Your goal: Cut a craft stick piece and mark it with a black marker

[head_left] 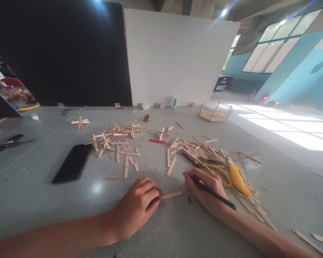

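Observation:
Low on the grey table, my left hand (142, 200) is closed on one end of a wooden craft stick (172, 195), whose rounded free end points right. My right hand (208, 190), just beyond that end, grips a dark pen (220, 199) that slants back over the hand. The pen's tip is hidden by my fingers. Right beside this hand lie yellow-handled scissors (216, 171) and a yellow-handled cutter (238, 177), both resting on a heap of craft sticks (204, 152). Several cut stick pieces (126, 166) lie ahead of my left hand.
A black phone (73, 163) lies at the left. Joined stick pieces (118, 130) are piled farther back, near a red strip (160, 141). A stick-built frame (215, 113) and a small bottle (175, 102) stand near the upright white board (177, 57) at the back.

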`<state>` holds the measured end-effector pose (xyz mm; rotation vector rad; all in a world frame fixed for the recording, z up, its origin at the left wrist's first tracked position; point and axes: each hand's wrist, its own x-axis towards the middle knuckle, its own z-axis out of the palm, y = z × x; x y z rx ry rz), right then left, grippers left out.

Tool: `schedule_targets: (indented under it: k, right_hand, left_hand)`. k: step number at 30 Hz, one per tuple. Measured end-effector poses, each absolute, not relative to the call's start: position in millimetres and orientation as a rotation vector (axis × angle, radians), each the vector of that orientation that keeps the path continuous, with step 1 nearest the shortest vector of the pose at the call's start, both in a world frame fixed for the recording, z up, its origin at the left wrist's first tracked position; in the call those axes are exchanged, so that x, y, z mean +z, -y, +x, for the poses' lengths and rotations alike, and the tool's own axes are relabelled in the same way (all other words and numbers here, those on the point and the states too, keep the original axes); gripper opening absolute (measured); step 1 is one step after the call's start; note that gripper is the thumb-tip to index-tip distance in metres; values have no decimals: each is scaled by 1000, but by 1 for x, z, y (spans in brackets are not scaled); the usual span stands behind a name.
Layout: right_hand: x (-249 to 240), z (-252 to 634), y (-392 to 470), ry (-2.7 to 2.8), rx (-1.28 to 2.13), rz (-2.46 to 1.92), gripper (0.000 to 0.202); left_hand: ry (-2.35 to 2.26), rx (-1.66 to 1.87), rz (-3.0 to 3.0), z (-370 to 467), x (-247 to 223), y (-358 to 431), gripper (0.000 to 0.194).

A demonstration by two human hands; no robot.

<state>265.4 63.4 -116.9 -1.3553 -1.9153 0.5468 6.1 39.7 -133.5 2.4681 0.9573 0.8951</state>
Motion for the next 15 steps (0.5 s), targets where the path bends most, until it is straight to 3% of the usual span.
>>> schedule_targets:
  k: [11,15]
  right_hand:
    - [-104,239,-46,1901,1406,-1276,24]
    - [-109,237,-51,1841,1579,-1274,18]
  left_hand:
    - [-881,900,2482,7,-129,-38,13]
    - [-899,840,2491,7,-130,-38,13]
